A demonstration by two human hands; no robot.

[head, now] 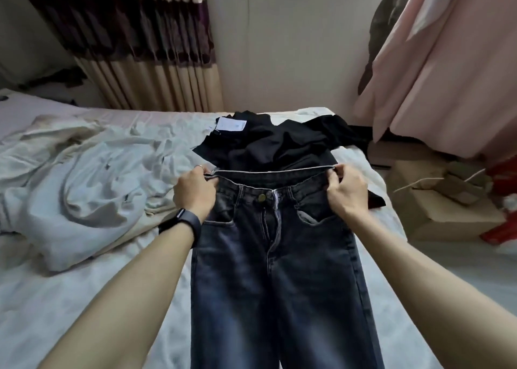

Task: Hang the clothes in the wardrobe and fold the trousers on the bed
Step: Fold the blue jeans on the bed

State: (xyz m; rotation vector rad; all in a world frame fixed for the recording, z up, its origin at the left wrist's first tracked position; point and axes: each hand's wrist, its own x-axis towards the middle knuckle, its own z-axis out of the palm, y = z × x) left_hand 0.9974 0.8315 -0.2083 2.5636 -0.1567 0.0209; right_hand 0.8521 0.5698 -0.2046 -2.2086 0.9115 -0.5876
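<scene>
Denim jeans (pixel 275 279) lie on the bed (pixel 92 298), waistband corners pinched by left hand (pixel 195 191) and right hand (pixel 347 191).

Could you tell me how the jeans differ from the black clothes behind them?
The jeans are faded dark denim; the black clothes are plain black. The jeans lie spread out, front up; the black clothes sit crumpled. The left hand and right hand grip the jeans' waistband; the black clothes are untouched. Both lie on the bed.
</scene>
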